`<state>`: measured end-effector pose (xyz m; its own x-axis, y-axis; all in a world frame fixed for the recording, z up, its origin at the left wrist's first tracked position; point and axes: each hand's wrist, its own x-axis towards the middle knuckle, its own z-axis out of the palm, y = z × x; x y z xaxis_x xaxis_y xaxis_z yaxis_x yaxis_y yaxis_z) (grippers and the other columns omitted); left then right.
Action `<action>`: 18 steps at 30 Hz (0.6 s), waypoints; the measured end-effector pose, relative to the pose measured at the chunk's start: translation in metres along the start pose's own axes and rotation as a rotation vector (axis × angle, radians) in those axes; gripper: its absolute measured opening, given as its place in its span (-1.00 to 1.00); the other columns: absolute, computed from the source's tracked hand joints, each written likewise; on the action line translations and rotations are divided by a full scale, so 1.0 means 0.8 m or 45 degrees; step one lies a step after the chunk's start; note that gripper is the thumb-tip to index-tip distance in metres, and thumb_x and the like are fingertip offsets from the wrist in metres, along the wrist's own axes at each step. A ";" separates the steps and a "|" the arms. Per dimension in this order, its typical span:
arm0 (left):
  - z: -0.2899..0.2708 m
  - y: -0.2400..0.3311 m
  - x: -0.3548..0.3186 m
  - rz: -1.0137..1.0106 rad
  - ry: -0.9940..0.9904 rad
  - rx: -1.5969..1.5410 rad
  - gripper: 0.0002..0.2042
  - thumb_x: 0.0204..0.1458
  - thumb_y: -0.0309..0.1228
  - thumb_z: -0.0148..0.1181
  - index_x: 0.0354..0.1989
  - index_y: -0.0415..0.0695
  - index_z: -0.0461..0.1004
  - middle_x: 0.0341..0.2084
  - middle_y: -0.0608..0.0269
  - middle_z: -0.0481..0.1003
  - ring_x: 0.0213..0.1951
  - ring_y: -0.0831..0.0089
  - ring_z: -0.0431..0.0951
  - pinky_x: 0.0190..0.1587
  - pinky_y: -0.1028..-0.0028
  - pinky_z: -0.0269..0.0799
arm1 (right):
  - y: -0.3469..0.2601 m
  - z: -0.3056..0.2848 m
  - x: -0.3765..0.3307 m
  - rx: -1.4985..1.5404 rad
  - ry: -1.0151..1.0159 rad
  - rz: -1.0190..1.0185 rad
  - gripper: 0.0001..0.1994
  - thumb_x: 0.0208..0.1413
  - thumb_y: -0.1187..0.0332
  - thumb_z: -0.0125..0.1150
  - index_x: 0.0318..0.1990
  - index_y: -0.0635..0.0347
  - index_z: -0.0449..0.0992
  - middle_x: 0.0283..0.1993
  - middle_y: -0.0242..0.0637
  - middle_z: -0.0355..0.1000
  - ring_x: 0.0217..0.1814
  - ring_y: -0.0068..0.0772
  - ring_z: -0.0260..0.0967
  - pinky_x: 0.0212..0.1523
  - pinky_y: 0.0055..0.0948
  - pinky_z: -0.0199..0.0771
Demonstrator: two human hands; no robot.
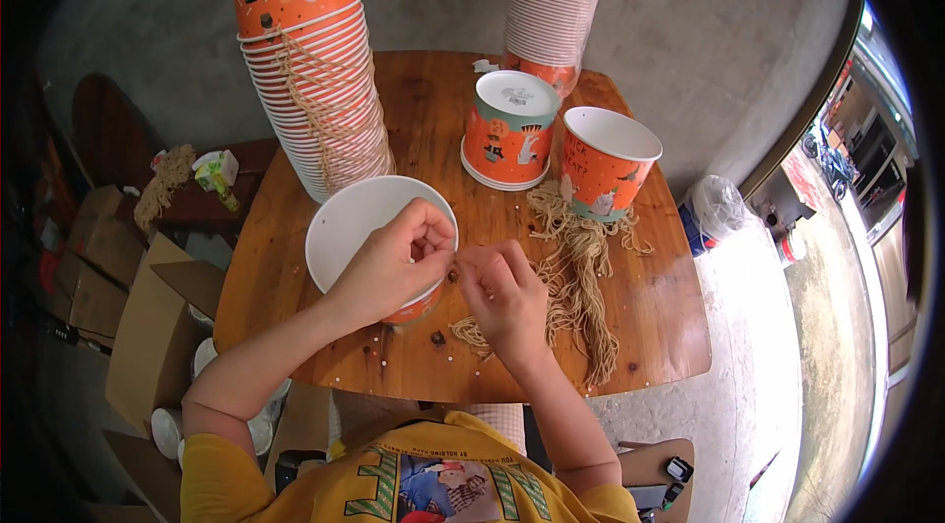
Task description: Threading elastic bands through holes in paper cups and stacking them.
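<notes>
A white-lined orange paper bucket (354, 218) stands upright at the table's front, left of the middle. My left hand (399, 262) reaches across its near right rim, fingers curled and pinched together. Just right of that rim my right hand (504, 299) is also closed in a pinch, its fingertips almost meeting the left ones. Whatever lies between the fingertips is too small to make out. Beside my right hand a loose bundle of beige string (591, 311) spreads over the wooden table (660, 326).
A tall stack of orange buckets (315, 110), strings draped down it, stands behind left. An upside-down bucket (507, 144), an upright bucket (608, 174) and a plastic-wrapped stack (556, 11) are behind right. An open cardboard box (153, 326) sits left of the table.
</notes>
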<state>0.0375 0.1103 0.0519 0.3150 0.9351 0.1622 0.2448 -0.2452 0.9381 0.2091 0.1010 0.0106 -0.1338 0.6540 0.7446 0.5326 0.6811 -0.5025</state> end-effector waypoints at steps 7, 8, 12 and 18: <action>0.002 0.004 -0.007 0.186 -0.026 0.220 -0.76 0.09 -0.62 0.11 -0.07 -0.17 0.31 -0.33 0.38 0.41 -0.28 0.61 0.42 -0.14 0.56 0.38 | -0.003 0.000 0.000 0.392 -0.092 0.329 -0.89 0.06 0.53 0.24 -0.27 0.21 0.46 -0.34 -0.33 0.38 -0.51 -0.51 0.33 -0.48 -0.53 0.40; 0.002 0.007 -0.007 0.085 -0.064 0.199 -0.74 0.09 -0.62 0.10 -0.05 -0.16 0.31 -0.32 0.36 0.41 -0.29 0.59 0.42 -0.15 0.54 0.39 | 0.001 0.002 -0.003 0.513 -0.095 0.421 -0.90 0.07 0.53 0.23 -0.26 0.23 0.46 -0.34 -0.35 0.38 -0.52 -0.58 0.28 -0.48 -0.58 0.35; 0.004 0.013 -0.008 -0.023 -0.054 0.317 -0.76 0.08 -0.62 0.10 -0.08 -0.18 0.32 -0.31 0.29 0.40 -0.31 0.53 0.43 -0.21 0.50 0.41 | 0.009 0.007 -0.007 0.779 -0.113 0.624 -0.94 0.11 0.52 0.21 -0.28 0.26 0.46 -0.35 -0.47 0.37 -0.52 -0.75 0.15 -0.48 -0.68 0.23; -0.003 0.007 -0.007 0.157 0.017 0.549 -0.88 0.02 -0.59 0.10 -0.27 -0.21 0.35 -0.35 0.17 0.38 -0.32 0.27 0.46 -0.25 0.36 0.40 | 0.010 0.005 -0.013 0.902 -0.167 0.722 -0.95 0.16 0.48 0.20 -0.27 0.24 0.46 -0.42 -0.55 0.33 -0.50 -0.82 0.11 -0.48 -0.72 0.19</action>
<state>0.0346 0.1047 0.0571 0.3546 0.8947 0.2714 0.5671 -0.4366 0.6984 0.2113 0.1013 -0.0033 -0.1254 0.9546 0.2701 -0.0843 0.2610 -0.9616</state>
